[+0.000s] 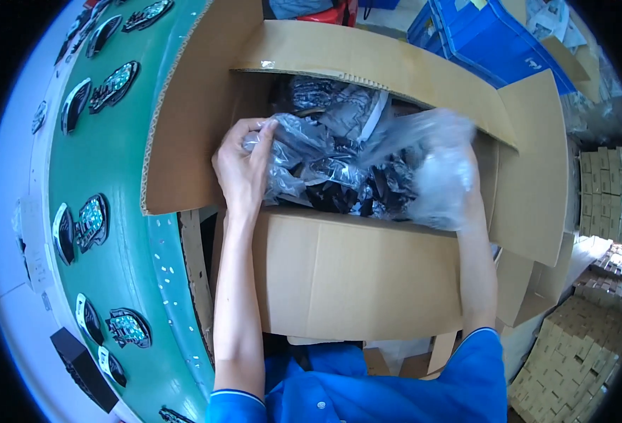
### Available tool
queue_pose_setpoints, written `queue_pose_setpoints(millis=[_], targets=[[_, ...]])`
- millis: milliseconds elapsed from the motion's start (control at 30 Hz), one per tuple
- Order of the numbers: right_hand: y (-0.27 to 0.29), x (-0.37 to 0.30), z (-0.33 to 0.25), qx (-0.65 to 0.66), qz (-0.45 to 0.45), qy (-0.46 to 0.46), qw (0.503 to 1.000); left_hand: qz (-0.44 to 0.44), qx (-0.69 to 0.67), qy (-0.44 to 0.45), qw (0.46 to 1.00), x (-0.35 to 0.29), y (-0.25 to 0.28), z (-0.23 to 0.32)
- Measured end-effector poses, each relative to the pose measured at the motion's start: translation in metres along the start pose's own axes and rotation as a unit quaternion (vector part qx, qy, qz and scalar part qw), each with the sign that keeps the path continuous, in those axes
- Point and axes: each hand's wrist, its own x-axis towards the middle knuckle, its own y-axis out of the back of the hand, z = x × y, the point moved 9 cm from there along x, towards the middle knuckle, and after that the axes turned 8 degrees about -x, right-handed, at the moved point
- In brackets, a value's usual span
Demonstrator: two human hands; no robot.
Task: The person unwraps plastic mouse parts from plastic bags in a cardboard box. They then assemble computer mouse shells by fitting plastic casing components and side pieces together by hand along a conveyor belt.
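In front of me stands an open cardboard box (367, 275) with its flaps spread out. Dark items in clear plastic wrapping (346, 173) fill its inside; what they are, I cannot make out. At the box's left side my left hand (240, 162) is closed, pinching the edge of a clear plastic bag (283, 151) between thumb and fingers. A crumpled sheet of clear plastic (441, 169), smeared by motion, rises over the right side of the contents. My right hand (472, 187) is against it, its fingers hidden behind the plastic and blurred.
On the left runs a green work surface (135, 261) with several black parts bearing green circuit boards (92, 218). A black box (82, 366) lies beyond them. A blue crate (487, 46) is at the back right. Stacked cartons (572, 352) stand far right.
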Motion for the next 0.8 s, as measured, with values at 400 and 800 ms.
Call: queue_pose_setpoints(millis=[400, 800], targets=[[-0.047, -0.033, -0.024, 0.485, -0.370, -0.161, 0.776, -0.116, -0.139, 0.046, 0.982, -0.012, -0.023, -0.017], [-0.004, -0.006, 0.021, 0.246, -0.001, -0.025, 0.969, -0.255, 0.010, 0.040, 0.966, -0.048, -0.061, 0.007]])
